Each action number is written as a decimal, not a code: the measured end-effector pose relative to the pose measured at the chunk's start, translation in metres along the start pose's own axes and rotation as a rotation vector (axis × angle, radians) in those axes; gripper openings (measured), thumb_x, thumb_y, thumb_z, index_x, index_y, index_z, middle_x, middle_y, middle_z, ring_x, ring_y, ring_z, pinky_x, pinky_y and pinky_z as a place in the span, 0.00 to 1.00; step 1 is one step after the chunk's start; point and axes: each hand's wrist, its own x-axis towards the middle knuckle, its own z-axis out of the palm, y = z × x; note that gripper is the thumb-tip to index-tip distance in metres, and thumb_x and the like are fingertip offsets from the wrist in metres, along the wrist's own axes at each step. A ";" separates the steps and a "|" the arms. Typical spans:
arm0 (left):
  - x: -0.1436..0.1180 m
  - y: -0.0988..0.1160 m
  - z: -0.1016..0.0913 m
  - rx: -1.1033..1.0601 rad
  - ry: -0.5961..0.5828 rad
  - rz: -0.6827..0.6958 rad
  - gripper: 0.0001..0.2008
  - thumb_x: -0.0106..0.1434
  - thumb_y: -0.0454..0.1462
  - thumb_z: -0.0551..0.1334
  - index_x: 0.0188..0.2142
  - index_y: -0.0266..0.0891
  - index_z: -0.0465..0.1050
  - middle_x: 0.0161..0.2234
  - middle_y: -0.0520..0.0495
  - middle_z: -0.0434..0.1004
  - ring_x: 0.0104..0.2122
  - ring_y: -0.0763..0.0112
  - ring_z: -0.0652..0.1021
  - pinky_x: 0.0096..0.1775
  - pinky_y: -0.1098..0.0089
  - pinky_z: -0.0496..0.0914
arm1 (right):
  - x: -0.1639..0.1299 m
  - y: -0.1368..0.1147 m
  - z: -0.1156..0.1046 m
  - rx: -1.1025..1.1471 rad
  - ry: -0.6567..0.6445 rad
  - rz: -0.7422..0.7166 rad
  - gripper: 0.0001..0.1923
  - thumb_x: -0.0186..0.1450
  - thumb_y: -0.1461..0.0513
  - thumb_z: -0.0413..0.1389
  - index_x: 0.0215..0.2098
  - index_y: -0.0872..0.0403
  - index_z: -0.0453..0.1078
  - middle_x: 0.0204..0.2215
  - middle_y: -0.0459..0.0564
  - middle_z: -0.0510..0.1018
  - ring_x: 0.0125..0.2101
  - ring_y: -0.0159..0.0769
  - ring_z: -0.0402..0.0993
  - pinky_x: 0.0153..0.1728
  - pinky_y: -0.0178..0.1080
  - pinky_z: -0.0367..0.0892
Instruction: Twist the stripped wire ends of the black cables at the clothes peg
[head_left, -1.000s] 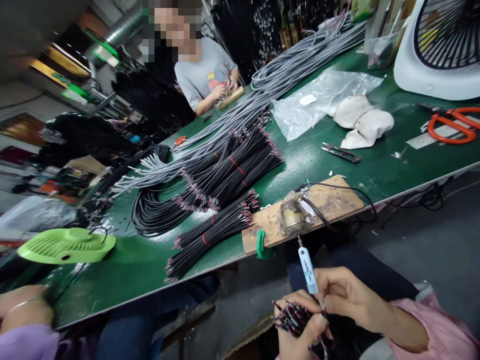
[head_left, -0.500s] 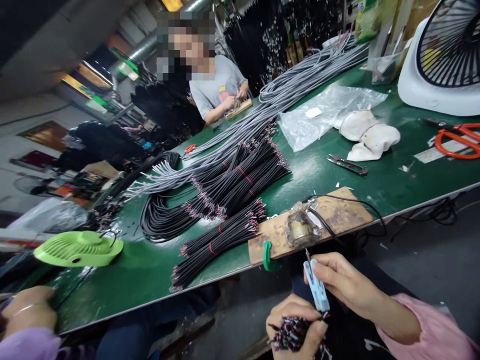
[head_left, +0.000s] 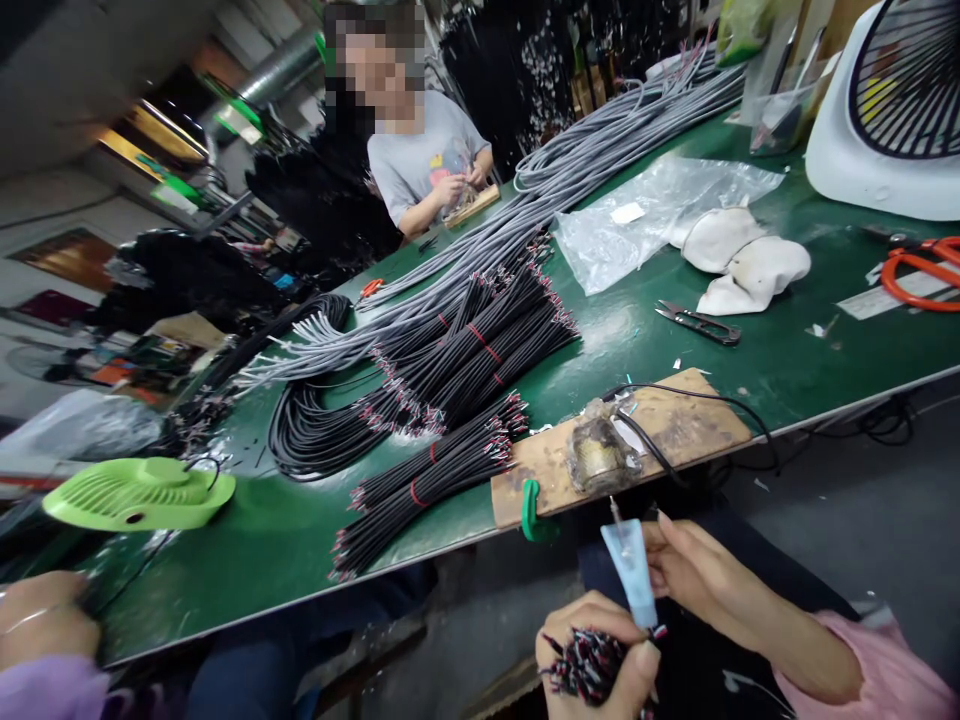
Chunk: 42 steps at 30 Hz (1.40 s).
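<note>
1. Far left of the wooden board (head_left: 675,420), a green fan (head_left: 135,492) lies on the green tabletop (head_left: 247,545); black wire bundles (head_left: 427,475) lie between them.
2. Below the board, off the tabletop edge, the left hand (head_left: 600,655) has its grip curled tight around a wire bunch (head_left: 581,665) with red and white tips.
3. Just right, the right hand (head_left: 694,575) pinches a pale blue tool (head_left: 630,570), its metal tip pointing up toward the board.
4. Right of the board lie orange scissors (head_left: 919,270).

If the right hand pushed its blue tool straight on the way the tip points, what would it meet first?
Most likely the tape-wrapped pot on the wooden board: the right hand aims the blue tool up at it, though depth is unclear.
</note>
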 end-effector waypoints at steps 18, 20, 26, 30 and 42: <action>-0.044 -0.037 0.010 0.163 0.444 -0.602 0.15 0.42 0.34 0.72 0.28 0.38 0.70 0.21 0.52 0.78 0.23 0.66 0.77 0.29 0.67 0.72 | -0.049 -0.006 -0.002 -0.739 -0.197 -0.174 0.09 0.62 0.60 0.62 0.27 0.56 0.77 0.25 0.49 0.80 0.29 0.36 0.76 0.33 0.36 0.66; -0.052 -0.042 0.008 0.168 0.517 -0.626 0.19 0.39 0.34 0.74 0.30 0.39 0.69 0.22 0.51 0.80 0.25 0.62 0.79 0.30 0.65 0.73 | -0.051 -0.008 -0.002 -0.804 -0.123 -0.190 0.09 0.64 0.60 0.60 0.28 0.56 0.77 0.25 0.49 0.79 0.28 0.35 0.75 0.32 0.35 0.65; -0.064 -0.050 0.011 -0.003 0.451 -0.596 0.23 0.35 0.37 0.77 0.26 0.42 0.66 0.20 0.54 0.76 0.23 0.61 0.80 0.24 0.66 0.74 | -0.048 -0.010 -0.001 -1.039 -0.041 -0.282 0.08 0.68 0.63 0.55 0.33 0.56 0.76 0.30 0.51 0.78 0.34 0.38 0.72 0.36 0.38 0.64; -0.063 -0.047 0.012 0.001 0.467 -0.565 0.20 0.36 0.32 0.75 0.26 0.41 0.66 0.20 0.55 0.77 0.22 0.66 0.79 0.27 0.68 0.75 | -0.049 -0.008 0.004 -1.066 -0.060 -0.279 0.10 0.69 0.65 0.52 0.31 0.56 0.73 0.29 0.50 0.77 0.33 0.37 0.71 0.36 0.38 0.63; -0.060 -0.045 0.015 -0.050 0.477 -0.554 0.18 0.37 0.31 0.75 0.27 0.38 0.69 0.20 0.54 0.79 0.21 0.71 0.78 0.27 0.73 0.73 | -0.047 -0.006 -0.005 -1.055 -0.002 -0.208 0.04 0.57 0.69 0.59 0.27 0.57 0.74 0.24 0.47 0.74 0.27 0.34 0.68 0.29 0.35 0.62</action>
